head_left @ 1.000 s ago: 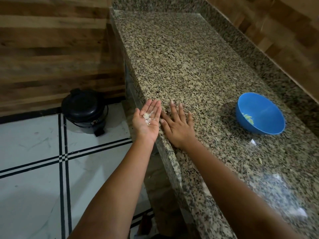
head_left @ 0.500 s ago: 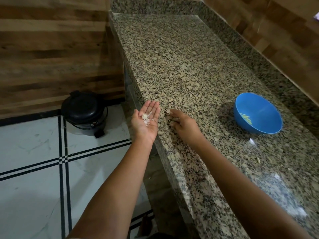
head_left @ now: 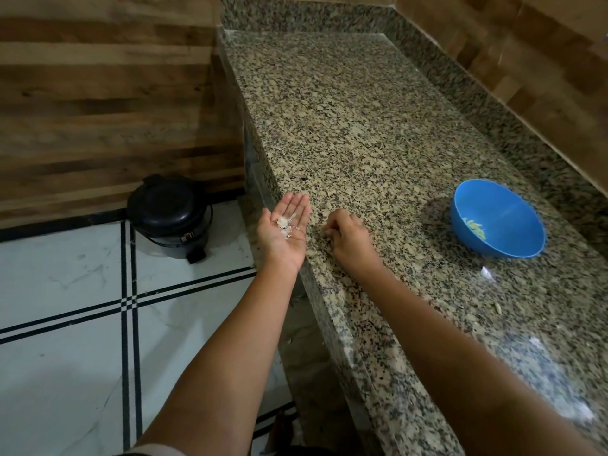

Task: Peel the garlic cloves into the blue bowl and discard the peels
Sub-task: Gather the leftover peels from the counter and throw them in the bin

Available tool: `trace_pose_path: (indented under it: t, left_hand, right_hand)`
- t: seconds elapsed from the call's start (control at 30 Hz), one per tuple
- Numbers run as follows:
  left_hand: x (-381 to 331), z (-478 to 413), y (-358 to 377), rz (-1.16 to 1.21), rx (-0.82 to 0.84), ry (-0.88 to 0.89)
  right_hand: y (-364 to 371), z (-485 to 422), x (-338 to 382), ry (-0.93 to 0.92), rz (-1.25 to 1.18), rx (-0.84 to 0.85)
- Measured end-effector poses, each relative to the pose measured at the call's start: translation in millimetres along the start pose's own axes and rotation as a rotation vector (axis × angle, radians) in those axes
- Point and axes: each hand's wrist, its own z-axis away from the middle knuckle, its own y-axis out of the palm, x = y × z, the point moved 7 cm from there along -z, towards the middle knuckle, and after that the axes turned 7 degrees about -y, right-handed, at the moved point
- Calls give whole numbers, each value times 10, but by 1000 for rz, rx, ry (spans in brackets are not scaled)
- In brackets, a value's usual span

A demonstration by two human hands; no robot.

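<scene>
Two hands: left hand (head_left: 284, 233) flat, fingers straight under garlic peels (head_left: 285, 223); right hand (head_left: 345, 236) fingers curled on countertop (head_left: 362, 126).

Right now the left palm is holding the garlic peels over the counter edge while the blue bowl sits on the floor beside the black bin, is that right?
Not quite: the head view shows the blue bowl on the granite counter, not the floor. The left hand does hold the garlic peels at the counter edge; the black bin stands alone on the floor.
</scene>
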Motion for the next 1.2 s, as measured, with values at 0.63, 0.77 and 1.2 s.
trace_pose_path:
  t: [0.63,0.77,1.2]
  left_hand:
    - [6,74,4,-91,-90,-43]
    - [-283,72,-29,-88,-127,18]
    - [-2537,-923,-640,-168,-352,133]
  right_hand:
    - [-308,-2,438,192,-615,-207]
    - [-71,-198,544,300,-807,-144]
    - [1725,-1990,1469,434,-955,74]
